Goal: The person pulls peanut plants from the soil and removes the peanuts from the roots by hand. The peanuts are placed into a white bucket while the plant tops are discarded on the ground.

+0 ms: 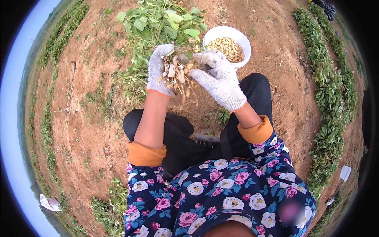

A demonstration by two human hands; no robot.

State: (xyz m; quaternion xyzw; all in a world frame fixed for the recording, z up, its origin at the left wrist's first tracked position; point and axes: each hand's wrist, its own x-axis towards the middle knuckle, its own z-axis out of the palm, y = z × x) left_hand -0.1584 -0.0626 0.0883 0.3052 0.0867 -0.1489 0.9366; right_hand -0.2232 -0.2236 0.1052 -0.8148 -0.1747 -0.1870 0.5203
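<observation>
My left hand [159,69], in a pale knitted work glove with an orange cuff edge, grips the root end of a bunch of peanut plants [174,71]. Pods, roots and dry leaves hang below it. My right hand [217,77], gloved alike, has its thumb and fingers around a peanut pod [188,68] at the right side of the bunch. Just behind my right hand stands a white plastic bucket [248,50], partly filled with picked peanuts [226,49]. The leafy green tops [162,22] spread out beyond my left hand.
Reddish-brown soil [284,97] surrounds me. Rows of green plants run along the right [328,103] and far left [47,127]. Pulled plants [109,207] lie at the lower left. A white container [345,173] is at the far right, a white bag [49,203] at the lower left.
</observation>
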